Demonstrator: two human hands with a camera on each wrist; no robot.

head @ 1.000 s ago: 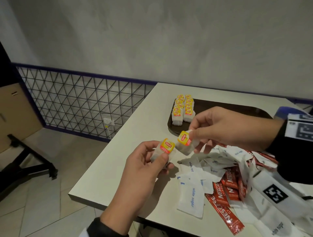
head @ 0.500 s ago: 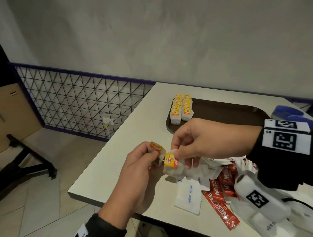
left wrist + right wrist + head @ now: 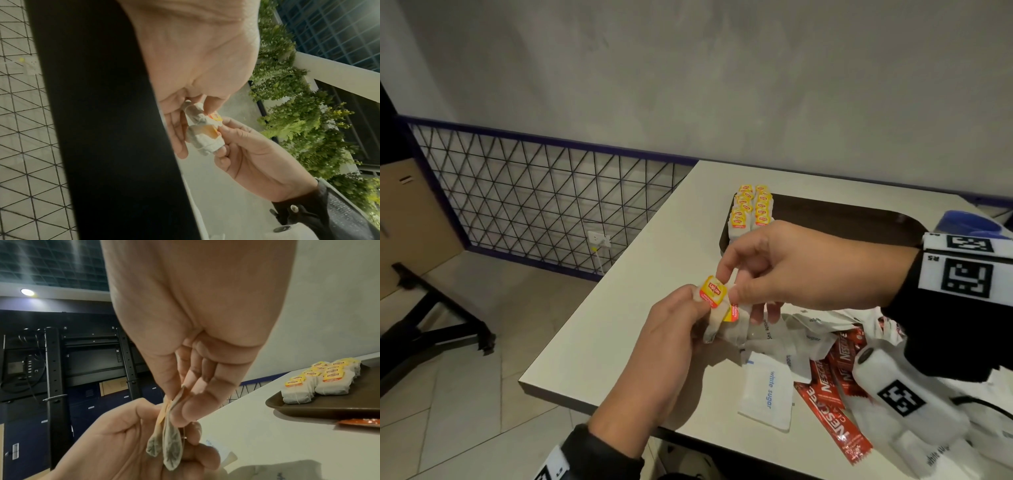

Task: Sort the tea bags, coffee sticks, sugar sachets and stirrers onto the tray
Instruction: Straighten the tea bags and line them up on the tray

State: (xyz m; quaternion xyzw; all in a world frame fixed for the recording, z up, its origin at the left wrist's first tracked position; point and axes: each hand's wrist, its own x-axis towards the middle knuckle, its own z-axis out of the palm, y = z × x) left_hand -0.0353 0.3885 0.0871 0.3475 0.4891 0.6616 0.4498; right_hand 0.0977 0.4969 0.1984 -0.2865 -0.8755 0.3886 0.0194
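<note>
Both hands have closed together since a second ago, left hand and right hand pinching two tea bags face to face above the table, seemingly stacked.

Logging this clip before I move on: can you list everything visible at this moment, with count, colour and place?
tea bags in hand: two, white with yellow-red tags, pressed together above the table's near-left part
tea bags on tray: two rows, exact count unclear, same colours, tray's left end
tray: one, dark brown, far side of table
sugar sachets: several, white with blue print, near right
coffee sticks: several, red, among the sachets
table: one, off-white
wire fence: one, black mesh, left behind the table
stirrers: none seen
left hand: pinches the tea bags
right hand: pinches the same tea bags
</note>
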